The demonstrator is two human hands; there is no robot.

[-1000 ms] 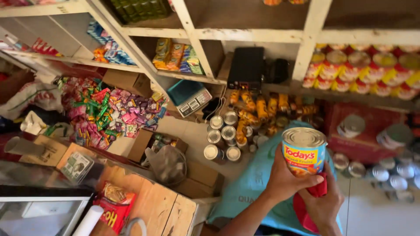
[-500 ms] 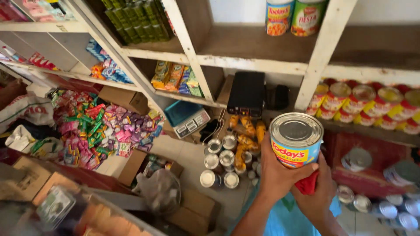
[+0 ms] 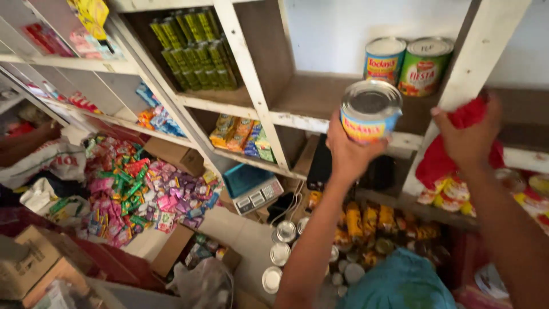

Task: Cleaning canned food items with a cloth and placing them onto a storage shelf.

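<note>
My left hand (image 3: 350,150) grips a large tin can (image 3: 370,110) with a blue and yellow label, raised in front of a wooden shelf (image 3: 320,97). Two similar cans (image 3: 409,64), one blue-labelled and one green-labelled, stand at the back of that shelf, just above and right of the held can. My right hand (image 3: 470,133) is lifted to the right, closed on a red cloth (image 3: 437,163) that hangs down in front of the white shelf post (image 3: 457,86).
Green packets (image 3: 191,51) fill the shelf to the left. Below lie snack packs (image 3: 243,137), a small scale (image 3: 251,189), loose tins on the floor (image 3: 283,246), a heap of coloured sweets (image 3: 143,194) and cardboard boxes (image 3: 183,249). Another person's arm (image 3: 23,143) shows at far left.
My left hand has lifted the can from waist height up to the shelf with the two cans. My right hand with the red cloth has moved off the can, up and right.
</note>
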